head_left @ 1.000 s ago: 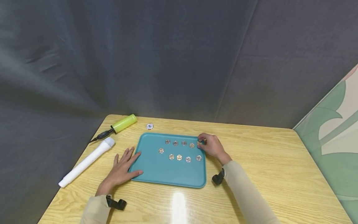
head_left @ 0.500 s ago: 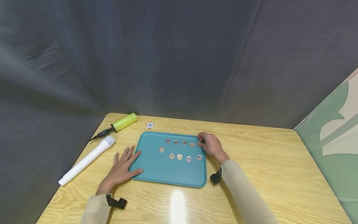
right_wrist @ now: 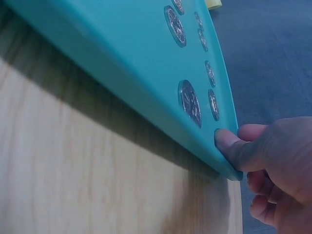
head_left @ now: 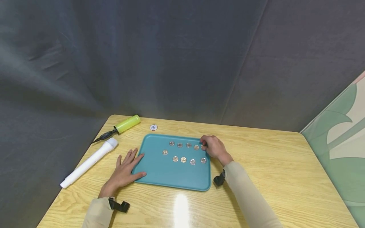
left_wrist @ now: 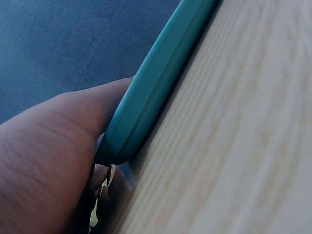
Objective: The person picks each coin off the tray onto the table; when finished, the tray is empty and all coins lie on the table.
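A teal tray (head_left: 159,177) lies on the wooden table (head_left: 271,177) with several silver coins (head_left: 183,160) in two rows. My right hand (head_left: 214,147) is at the tray's far right corner. Its thumb (right_wrist: 229,144) presses just inside the rim (right_wrist: 146,105), and its other fingers (right_wrist: 265,197) curl outside it. The last coin (head_left: 202,147) of the far row lies at its fingertips. My left hand (head_left: 125,171) rests flat on the table with fingers spread. Its thumb (left_wrist: 73,126) lies against the tray's left rim (left_wrist: 156,87).
A yellow-green pump (head_left: 126,124) with a black hose and a white cylinder (head_left: 88,163) lie at the table's left. A small white chip (head_left: 153,127) sits behind the tray. Dark cloth hangs behind the table, and a patterned panel stands at the right.
My right hand has shifted very slightly along the tray's far right corner. The left hand, tray and coins have stayed in place.
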Motion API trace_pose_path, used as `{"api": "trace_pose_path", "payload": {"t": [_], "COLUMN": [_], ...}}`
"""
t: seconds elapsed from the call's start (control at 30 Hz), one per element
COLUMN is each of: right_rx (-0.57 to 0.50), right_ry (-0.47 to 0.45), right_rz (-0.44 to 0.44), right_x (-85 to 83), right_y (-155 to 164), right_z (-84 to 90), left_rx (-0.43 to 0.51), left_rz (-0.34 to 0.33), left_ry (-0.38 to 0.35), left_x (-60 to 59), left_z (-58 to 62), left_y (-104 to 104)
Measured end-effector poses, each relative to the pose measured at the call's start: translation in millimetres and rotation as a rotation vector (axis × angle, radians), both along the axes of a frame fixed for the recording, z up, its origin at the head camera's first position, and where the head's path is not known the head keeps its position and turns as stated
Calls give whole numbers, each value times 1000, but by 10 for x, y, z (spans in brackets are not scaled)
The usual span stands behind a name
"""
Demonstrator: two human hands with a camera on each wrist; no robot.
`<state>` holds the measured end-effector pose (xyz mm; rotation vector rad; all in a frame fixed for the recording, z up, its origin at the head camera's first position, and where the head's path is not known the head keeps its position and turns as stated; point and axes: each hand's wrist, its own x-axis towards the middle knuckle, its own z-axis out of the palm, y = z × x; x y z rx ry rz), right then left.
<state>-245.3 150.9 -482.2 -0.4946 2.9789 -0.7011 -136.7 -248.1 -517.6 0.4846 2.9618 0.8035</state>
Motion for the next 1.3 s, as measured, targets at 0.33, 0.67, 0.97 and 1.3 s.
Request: {"api": "trace_pose_path", "payload": {"t": [0.33, 0.67, 0.97, 1.3], "right_rx": [35, -17, -21, -21], "right_ry": [26, 26, 57, 77], "right_rz": [33, 52, 99, 93], "right_x": [15, 32, 64, 76], "right_y": [8, 47, 64, 69], "right_z": [-11, -46, -36, -37], "left_rx": [3, -9, -3, -6], "left_rz": [10, 13, 13, 14], "left_ry": [-15, -13, -17, -12], "left_x": [2, -8, -8, -9], "left_z": [6, -17, -9, -39], "left_y": [15, 10, 12, 11]}}
